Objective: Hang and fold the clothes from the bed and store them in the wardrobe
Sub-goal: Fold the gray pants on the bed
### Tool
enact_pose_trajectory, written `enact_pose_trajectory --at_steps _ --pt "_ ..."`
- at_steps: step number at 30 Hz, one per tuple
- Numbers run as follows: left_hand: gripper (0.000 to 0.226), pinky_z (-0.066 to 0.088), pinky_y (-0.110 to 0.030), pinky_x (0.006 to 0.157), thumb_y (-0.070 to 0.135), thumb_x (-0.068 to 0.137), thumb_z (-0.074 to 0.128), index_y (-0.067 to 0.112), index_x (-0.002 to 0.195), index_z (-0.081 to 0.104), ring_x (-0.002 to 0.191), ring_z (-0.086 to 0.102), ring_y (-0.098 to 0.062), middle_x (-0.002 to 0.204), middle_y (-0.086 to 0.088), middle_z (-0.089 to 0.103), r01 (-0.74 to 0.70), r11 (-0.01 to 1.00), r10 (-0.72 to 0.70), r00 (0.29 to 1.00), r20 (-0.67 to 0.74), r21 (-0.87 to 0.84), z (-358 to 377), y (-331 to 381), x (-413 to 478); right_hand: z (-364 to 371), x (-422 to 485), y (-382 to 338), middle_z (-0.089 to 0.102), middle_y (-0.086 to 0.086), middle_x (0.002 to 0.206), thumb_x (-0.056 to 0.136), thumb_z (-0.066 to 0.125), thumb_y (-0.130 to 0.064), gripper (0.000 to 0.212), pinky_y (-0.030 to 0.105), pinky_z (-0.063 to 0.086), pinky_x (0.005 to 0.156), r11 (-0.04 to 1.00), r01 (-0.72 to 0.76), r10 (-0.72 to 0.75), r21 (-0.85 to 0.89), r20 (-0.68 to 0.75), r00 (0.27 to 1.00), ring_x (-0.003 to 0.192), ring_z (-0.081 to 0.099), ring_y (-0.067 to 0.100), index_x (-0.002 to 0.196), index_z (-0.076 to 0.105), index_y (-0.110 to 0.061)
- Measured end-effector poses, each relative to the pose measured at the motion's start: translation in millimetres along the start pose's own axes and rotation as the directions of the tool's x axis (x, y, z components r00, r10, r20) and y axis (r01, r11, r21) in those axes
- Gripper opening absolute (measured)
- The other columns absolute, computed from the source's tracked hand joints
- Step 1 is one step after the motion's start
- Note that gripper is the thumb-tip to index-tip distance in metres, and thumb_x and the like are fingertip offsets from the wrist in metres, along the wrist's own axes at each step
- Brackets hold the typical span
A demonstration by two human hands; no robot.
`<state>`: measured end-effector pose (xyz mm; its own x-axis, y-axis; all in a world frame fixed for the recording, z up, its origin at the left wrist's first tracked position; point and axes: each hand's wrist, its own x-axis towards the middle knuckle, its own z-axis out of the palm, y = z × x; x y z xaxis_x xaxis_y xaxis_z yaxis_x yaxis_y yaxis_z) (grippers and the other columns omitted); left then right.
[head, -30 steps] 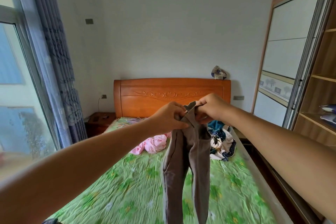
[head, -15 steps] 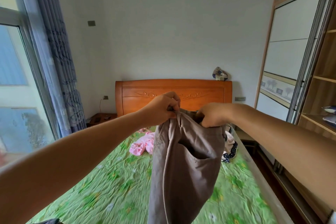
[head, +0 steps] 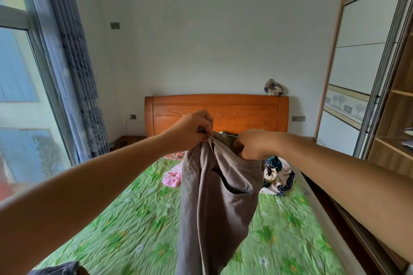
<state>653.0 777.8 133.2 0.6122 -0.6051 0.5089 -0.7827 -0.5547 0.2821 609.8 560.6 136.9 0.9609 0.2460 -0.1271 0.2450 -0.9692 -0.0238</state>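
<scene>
**Grey-Brown Trousers Held Up by the Waistband**

Gripping the trousers (head: 219,196) at the waistband (head: 223,138) with both hands, just below the centre of view. Left hand (head: 190,131) at eleven o'clock of the garment, fingers curled tight and pinching a bunch of the top edge. Right hand (head: 254,144) at one o'clock, clenched round the same edge. Holding the garment in the air over the bed (head: 125,230), legs dangling toward six o'clock and past the bottom of view, with one pocket (head: 232,185) gaping open on the near side.

Judging by the drape: soft, light, limp woven cloth that keeps no shape unless pulled taut. Neither slippery nor fragile, to all appearance.

Best taken at the waistband, the thickest and firmest edge, with hands moved out to its opposite ends to spread it flat. Then at the hems for a lengthwise fold. Worth smoothing that pocket shut first, to avoid a lump in the fold. Probably at the straightening step, ahead of folding or hanging.

Left on the bed:
- A pink garment (head: 171,177) at ten o'clock of the trousers.
- A patterned garment (head: 278,178) at two o'clock.
- A dark piece (head: 58,269) at seven o'clock, by the bottom edge.

Across the room: the headboard (head: 245,114) at twelve o'clock and the wardrobe (head: 397,118) at three o'clock of the view, shelves showing.
</scene>
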Motion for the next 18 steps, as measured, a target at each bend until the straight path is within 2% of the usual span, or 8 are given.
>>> enact_pose_trajectory --at_steps 3,6,8,10,13,15,17,18 --pt "0.012 0.049 -0.023 0.084 -0.002 0.08 0.075 0.01 0.079 0.076 0.089 0.059 -0.005 0.096 0.018 0.057 0.016 1.0 -0.016 0.999 -0.031 0.0 -5 -4 -1 4 3 4 0.047 -0.005 0.121 0.095 0.048 -0.018 0.022 0.042 0.051 0.091 0.999 0.029 -0.032 -0.015 -0.195 0.98 0.105 0.048 0.018 0.107 0.067 -0.02" --pt "0.013 0.049 -0.02 0.084 -0.001 0.08 0.076 0.012 0.078 0.076 0.087 0.058 0.001 0.096 0.017 0.059 0.056 0.997 -0.058 0.997 -0.044 -0.049 -12 -9 -3 3 2 9 0.055 -0.01 0.113 0.098 0.048 -0.016 0.021 0.039 0.05 0.089 0.98 0.118 -0.072 0.163 -0.264 0.962 0.101 0.054 0.016 0.1 0.067 -0.025" --pt "0.015 0.049 -0.019 0.083 -0.002 0.08 0.077 0.012 0.078 0.076 0.086 0.059 0.001 0.095 0.016 0.061 0.054 0.995 -0.058 0.997 -0.045 -0.083 -14 -10 -3 0 2 8 0.059 -0.009 0.11 0.097 0.05 -0.017 0.022 0.04 0.051 0.089 0.972 0.13 -0.081 0.195 -0.243 0.967 0.098 0.057 0.016 0.097 0.07 -0.026" --pt "0.018 0.05 -0.018 0.082 -0.004 0.079 0.077 0.014 0.077 0.076 0.086 0.061 0.0 0.095 0.016 0.062 0.042 0.995 -0.046 0.998 -0.04 -0.096 -13 -10 -4 -2 3 5 0.058 -0.005 0.121 0.095 0.05 -0.024 0.023 0.045 0.05 0.096 0.981 0.109 -0.083 0.161 -0.164 0.983 0.104 0.055 0.018 0.098 0.072 -0.029" --pt "0.021 0.049 -0.013 0.079 -0.002 0.078 0.077 0.018 0.077 0.076 0.087 0.062 0.0 0.094 0.021 0.062 0.017 0.996 -0.018 1.0 -0.015 -0.082 -8 -13 -4 0 5 2 0.041 0.004 0.137 0.086 0.048 -0.029 0.033 0.058 0.028 0.112 0.999 -0.016 0.015 0.048 0.012 1.0 0.131 0.031 0.034 0.113 0.066 -0.039" --pt "0.021 0.047 -0.011 0.078 -0.001 0.078 0.078 0.02 0.076 0.074 0.088 0.062 -0.001 0.094 0.022 0.062 -0.006 0.998 0.007 1.0 0.017 -0.07 -5 -15 -6 3 7 1 0.037 0.005 0.128 0.081 0.046 -0.024 0.037 0.052 0.027 0.103 0.994 -0.064 0.066 -0.084 0.02 0.998 0.127 0.024 0.036 0.113 0.062 -0.034" --pt "0.025 0.048 -0.014 0.079 -0.001 0.08 0.077 0.024 0.075 0.07 0.089 0.061 -0.002 0.094 0.021 0.061 -0.025 0.999 0.027 0.998 0.052 -0.041 -4 -17 -7 5 6 -2 0.04 0.005 0.12 0.082 0.042 -0.014 0.036 0.043 0.022 0.09 0.989 -0.042 0.037 -0.145 -0.037 0.999 0.111 0.022 0.021 0.108 0.063 -0.026" --pt "0.027 0.049 -0.017 0.08 -0.001 0.08 0.076 0.025 0.076 0.068 0.089 0.06 -0.003 0.095 0.019 0.06 -0.036 0.999 0.038 0.997 0.068 -0.024 -5 -18 -8 5 6 -2 0.045 0.006 0.119 0.084 0.041 -0.01 0.038 0.04 0.022 0.087 0.993 -0.017 0.009 -0.119 -0.065 0.998 0.105 0.022 0.015 0.109 0.065 -0.024"
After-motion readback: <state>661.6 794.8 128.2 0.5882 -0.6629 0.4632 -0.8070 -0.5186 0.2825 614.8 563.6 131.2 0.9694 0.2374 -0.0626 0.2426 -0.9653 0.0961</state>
